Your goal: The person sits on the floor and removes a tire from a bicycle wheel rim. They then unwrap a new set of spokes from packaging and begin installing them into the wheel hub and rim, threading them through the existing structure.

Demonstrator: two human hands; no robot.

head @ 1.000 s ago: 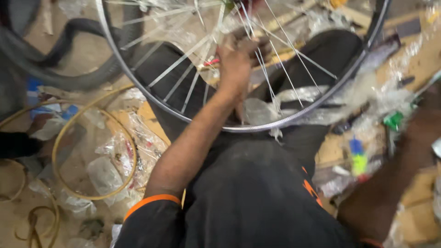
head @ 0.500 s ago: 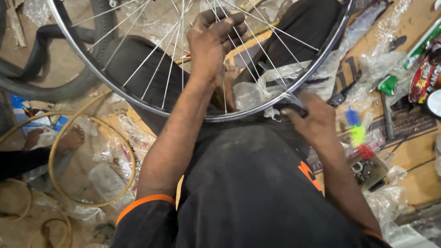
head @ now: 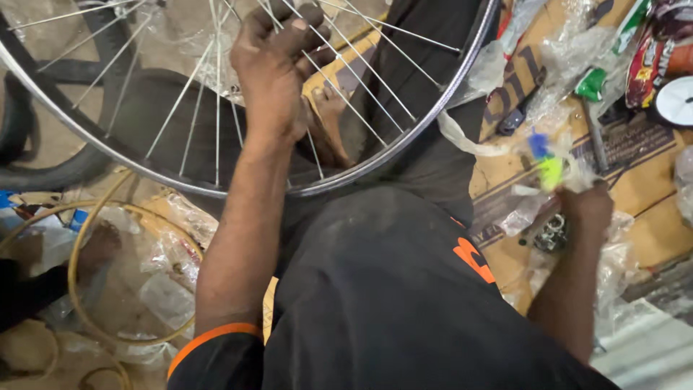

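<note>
Gripping wheel spokes (head: pixel 346 68), left hand (head: pixel 278 68) closed; right hand (head: pixel 588 209) over clear wrappers (head: pixel 534 209), grip hidden, cannot tell.

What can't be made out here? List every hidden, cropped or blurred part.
Head view only:
- Wheel: its upper part and hub run off the top edge.
- Left hand: palm faces away, so what the fingers pinch among the spokes is hidden.
- Right hand: blurred; whether it holds anything in the plastic wrap is unclear.
- Small metal parts: too small and blurred to identify.
</note>
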